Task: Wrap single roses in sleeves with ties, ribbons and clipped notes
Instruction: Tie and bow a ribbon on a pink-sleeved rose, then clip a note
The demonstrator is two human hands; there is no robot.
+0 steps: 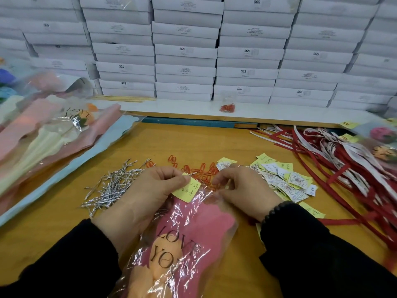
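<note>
- The rose sleeve [184,237], pink under clear crinkled film and printed "LOVE YOU", lay on the wooden table [64,214] right in front of the person, its upper edge between the two hands and its lower end running off the near edge of view.
- The left hand [139,196] was pinched shut on a yellow note [186,190], holding it against the sleeve's top edge.
- The right hand [242,190] gripped the film at the sleeve's upper right corner; whether it also held a clip I couldn't tell.
- Just beyond the fingers lay a scatter of orange paper clips [202,169], touching the sleeve's top.
- Silver twist ties [113,186] were heaped just beside the left hand, leaving a strip of bare wood between them and the flat stack of spare sleeves [49,134] along the table's left side.
- A spread of loose notes [285,179] crowded close to the right hand, and red and white ribbons [335,160] fanned out past them to the right edge.
- Open tabletop remained in the middle, ahead of the clips, up to a white ledge where a small bag of clips [227,107] sat.
- White boxes [185,50] were stacked like a wall behind that ledge.
</note>
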